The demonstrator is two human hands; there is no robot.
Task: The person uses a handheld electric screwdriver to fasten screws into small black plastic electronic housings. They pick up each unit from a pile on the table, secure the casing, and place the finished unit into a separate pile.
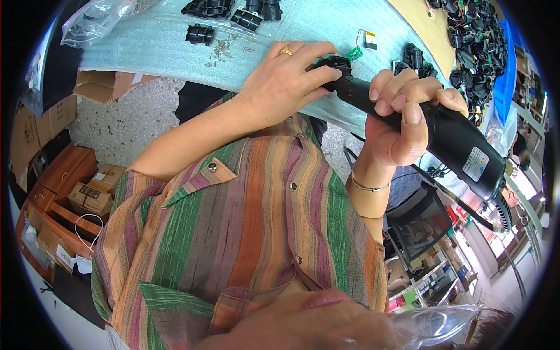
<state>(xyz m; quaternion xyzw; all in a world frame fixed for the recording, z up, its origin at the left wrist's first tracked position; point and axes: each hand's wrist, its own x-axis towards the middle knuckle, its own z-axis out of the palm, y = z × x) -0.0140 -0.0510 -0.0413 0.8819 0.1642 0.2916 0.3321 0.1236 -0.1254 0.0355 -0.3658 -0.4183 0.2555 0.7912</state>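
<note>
My right hand [405, 116] is wrapped round a thick black electric screwdriver [469, 153], with a coiled cord at its rear end. The driver's tip points left, down to a small black plastic housing [335, 63] on the pale blue mat [157, 52]. My left hand [286, 76] grips that housing from the left, and its fingers cover part of it. The very tip of the driver is hidden there. Just beyond the housing lie a small green circuit board [354, 54] and a black and yellow battery [370, 39], linked by a red wire.
Loose screws [221, 49] lie scattered left of my left hand, with a black housing part [199, 35] and several others behind. A clear plastic bag [96, 22] sits at the far left. More black parts [413, 57] are on the right, near a blue bin [505, 70]. An office chair [420, 224] stands beside me.
</note>
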